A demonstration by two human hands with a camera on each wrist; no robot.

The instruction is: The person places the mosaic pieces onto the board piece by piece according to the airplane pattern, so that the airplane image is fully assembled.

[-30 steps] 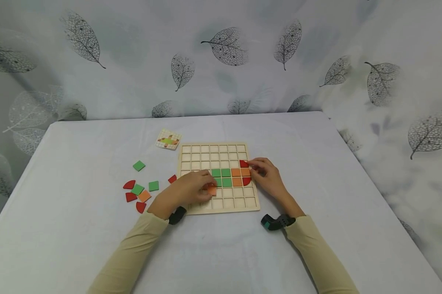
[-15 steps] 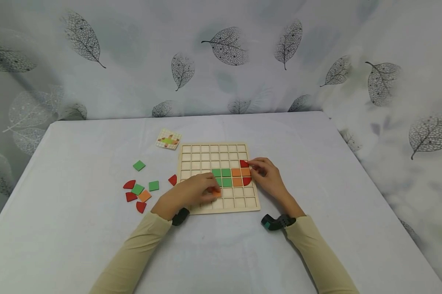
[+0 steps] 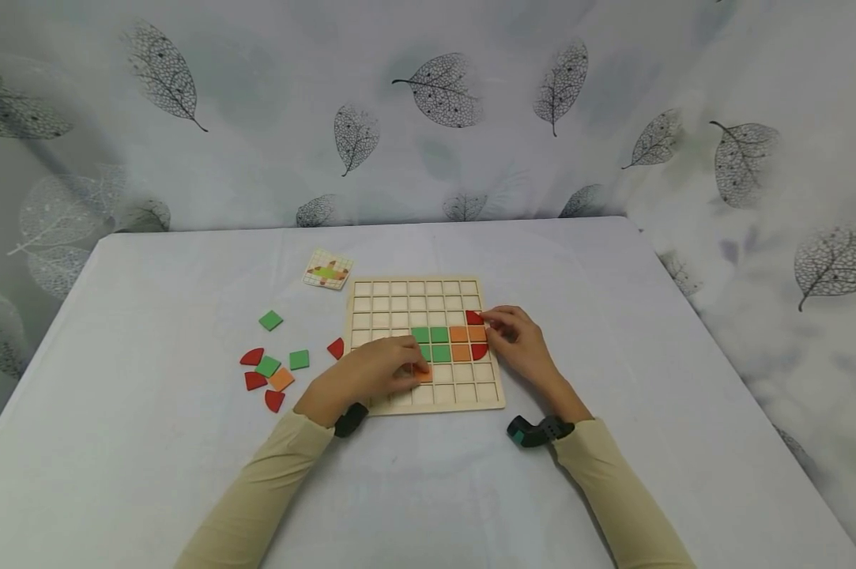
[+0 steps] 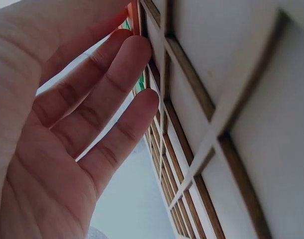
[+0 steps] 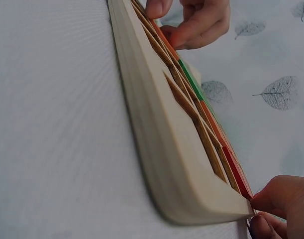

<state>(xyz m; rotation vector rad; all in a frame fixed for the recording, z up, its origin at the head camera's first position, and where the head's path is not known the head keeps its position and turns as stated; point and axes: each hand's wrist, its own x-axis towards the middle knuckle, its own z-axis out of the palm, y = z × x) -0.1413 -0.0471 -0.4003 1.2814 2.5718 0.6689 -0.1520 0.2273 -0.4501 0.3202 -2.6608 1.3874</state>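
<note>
A pale wooden grid board (image 3: 466, 395) lies on the table with square green tiles (image 3: 439, 335), orange tiles (image 3: 460, 352) and red quarter-round tiles (image 3: 479, 351) in its cells. My left hand (image 3: 374, 367) reaches over the board's left side, thumb and forefinger on an orange square tile (image 3: 424, 377) just below the green ones. In the left wrist view its other fingers (image 4: 134, 52) extend loosely beside the grid. My right hand (image 3: 518, 341) pinches the board's right edge beside a red tile (image 3: 473, 318); the right wrist view shows thumb and finger (image 5: 278, 194) at that edge.
Left of the board lie loose green tiles (image 3: 270, 320), red quarter-rounds (image 3: 274, 401) and an orange tile (image 3: 281, 379). Another red piece (image 3: 336, 348) lies close to the board's left edge. A pattern card (image 3: 327, 269) lies behind, up-left of the board.
My left hand has shifted slightly right with the orange tile, which now lies in line with the cell below the green tiles. The right hand has stayed at the board's edge.
</note>
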